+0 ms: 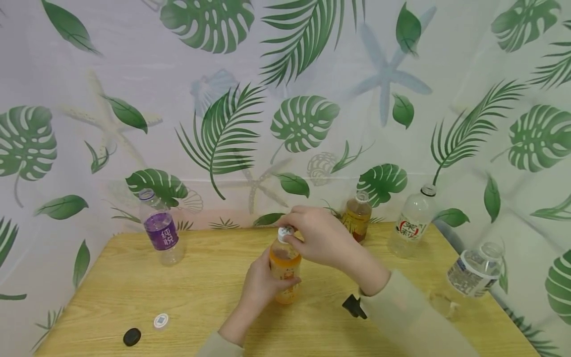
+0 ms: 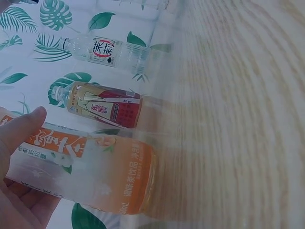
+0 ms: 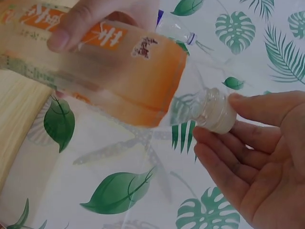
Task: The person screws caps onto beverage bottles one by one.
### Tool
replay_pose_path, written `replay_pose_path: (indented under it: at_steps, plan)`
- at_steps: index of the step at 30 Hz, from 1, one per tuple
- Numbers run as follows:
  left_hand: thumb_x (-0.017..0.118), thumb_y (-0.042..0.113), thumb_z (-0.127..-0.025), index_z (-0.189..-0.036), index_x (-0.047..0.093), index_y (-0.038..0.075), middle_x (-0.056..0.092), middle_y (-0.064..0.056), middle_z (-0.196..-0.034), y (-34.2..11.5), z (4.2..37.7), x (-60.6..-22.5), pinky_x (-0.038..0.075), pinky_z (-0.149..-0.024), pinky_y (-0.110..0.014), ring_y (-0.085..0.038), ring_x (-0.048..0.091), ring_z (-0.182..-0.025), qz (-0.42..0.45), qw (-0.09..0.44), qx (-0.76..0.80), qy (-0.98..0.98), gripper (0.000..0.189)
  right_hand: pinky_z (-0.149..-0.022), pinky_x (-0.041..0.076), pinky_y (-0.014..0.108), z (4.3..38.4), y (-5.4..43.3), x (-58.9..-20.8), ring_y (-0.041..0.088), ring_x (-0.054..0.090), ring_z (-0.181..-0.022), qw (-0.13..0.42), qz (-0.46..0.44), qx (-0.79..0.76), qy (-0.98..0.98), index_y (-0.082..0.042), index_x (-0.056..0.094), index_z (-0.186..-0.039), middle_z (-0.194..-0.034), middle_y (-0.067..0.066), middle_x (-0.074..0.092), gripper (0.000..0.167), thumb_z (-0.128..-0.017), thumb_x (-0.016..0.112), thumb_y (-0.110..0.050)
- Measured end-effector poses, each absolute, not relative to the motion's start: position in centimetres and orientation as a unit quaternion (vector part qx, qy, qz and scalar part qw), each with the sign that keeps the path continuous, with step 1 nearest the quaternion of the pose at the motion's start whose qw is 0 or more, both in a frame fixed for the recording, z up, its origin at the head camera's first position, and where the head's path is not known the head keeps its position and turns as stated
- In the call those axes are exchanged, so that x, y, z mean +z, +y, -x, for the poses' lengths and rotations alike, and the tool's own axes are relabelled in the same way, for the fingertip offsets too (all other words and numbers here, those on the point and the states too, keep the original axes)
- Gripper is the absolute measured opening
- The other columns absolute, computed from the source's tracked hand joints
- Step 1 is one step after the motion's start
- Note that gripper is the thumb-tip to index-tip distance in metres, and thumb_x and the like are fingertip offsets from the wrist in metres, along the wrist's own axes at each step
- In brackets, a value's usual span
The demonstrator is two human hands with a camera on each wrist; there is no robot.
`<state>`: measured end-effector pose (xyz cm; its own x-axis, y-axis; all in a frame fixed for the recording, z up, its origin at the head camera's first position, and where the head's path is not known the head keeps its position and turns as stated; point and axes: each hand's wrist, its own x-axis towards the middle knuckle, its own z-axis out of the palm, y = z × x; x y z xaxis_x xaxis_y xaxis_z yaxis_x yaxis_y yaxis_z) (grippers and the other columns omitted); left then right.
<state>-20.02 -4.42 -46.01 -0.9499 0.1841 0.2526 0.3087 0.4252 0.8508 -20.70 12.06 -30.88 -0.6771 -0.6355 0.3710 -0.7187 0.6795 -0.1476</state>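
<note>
Hands first, nearest my head camera: I am logging the left hand (image 1: 263,287) curling round the body of the orange-labelled clear plastic drink bottle (image 1: 284,267), thumb across the label, at the middle of the pale wooden table (image 1: 200,297). The bottle is standing upright, long axis vertical, base on the wood. The right hand (image 1: 321,238) is arching over it from the right, fingertips (image 3: 248,107) pinching the small white screw cap (image 1: 285,232) at the top. The cap is lying directly beneath those fingers, so I am judging the right hand the nearer to it, the left only steadying below.

The right wrist view is showing thumb and forefinger meeting on the cap's ribbed edge with the palm open beneath, which the head view is hiding. I cannot tell from it whether the cap is seated. The left wrist view is showing the bottle's label and thumb only, no cap.

Nearer the front edge: a black round cap (image 1: 132,336) and a white round cap (image 1: 161,321) are lying loose, left.

Farther back: a purple-labelled clear bottle (image 1: 159,229), an amber tea bottle (image 1: 357,216), a red-and-white-labelled clear bottle (image 1: 412,222).
</note>
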Motion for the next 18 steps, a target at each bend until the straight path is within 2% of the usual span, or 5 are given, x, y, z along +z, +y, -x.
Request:
replay_pose_path:
  at_steps: [6, 9, 13, 18]
  plan:
    - [0.096, 0.014, -0.078, -0.122, 0.062, 0.007, 0.077, -0.014, -0.120, -4.5, 20.2, -46.1, 0.063, -0.096, -0.052, -0.036, 0.074, -0.113, 0.152, 0.070, -0.509, -0.845, 0.056, -0.076, 0.061, 0.031, 20.4, 11.6, -31.3, 0.015, 0.072, -0.086, 0.168, -0.356, 0.147, -0.907, -0.008, 0.079, -0.109, -0.097, 0.001, 0.075, 0.018, -0.095, 0.082, -0.017]
    - [0.096, 0.014, -0.078, -0.125, 0.062, 0.006, 0.077, -0.014, -0.121, -4.6, 20.2, -46.0, 0.062, -0.097, -0.051, -0.035, 0.074, -0.113, 0.154, 0.069, -0.511, -0.843, 0.058, -0.080, 0.062, 0.032, 20.4, 11.8, -31.7, 0.016, 0.073, -0.090, 0.163, -0.348, 0.179, -0.906, -0.008, 0.078, -0.113, -0.101, 0.001, 0.076, 0.021, -0.094, 0.082, -0.016]
    - [0.096, 0.013, -0.079, -0.134, 0.060, 0.003, 0.075, -0.016, -0.125, -4.5, 20.0, -46.0, 0.062, -0.098, -0.053, -0.037, 0.073, -0.115, 0.152, 0.062, -0.515, -0.842, 0.066, -0.092, 0.064, 0.039, 20.5, 12.5, -32.5, 0.021, 0.075, -0.104, 0.141, -0.333, 0.248, -0.899, -0.005, 0.074, -0.124, -0.118, 0.007, 0.077, 0.034, -0.093, 0.083, -0.016]
    - [0.096, 0.014, -0.078, -0.136, 0.059, 0.001, 0.074, -0.020, -0.128, -4.4, 20.0, -46.0, 0.060, -0.100, -0.057, -0.041, 0.072, -0.117, 0.143, 0.059, -0.518, -0.842, 0.070, -0.101, 0.061, 0.048, 20.6, 13.6, -33.5, 0.030, 0.072, -0.118, 0.135, -0.308, 0.289, -0.896, -0.001, 0.067, -0.137, -0.133, 0.013, 0.073, 0.059, -0.088, 0.090, -0.026]
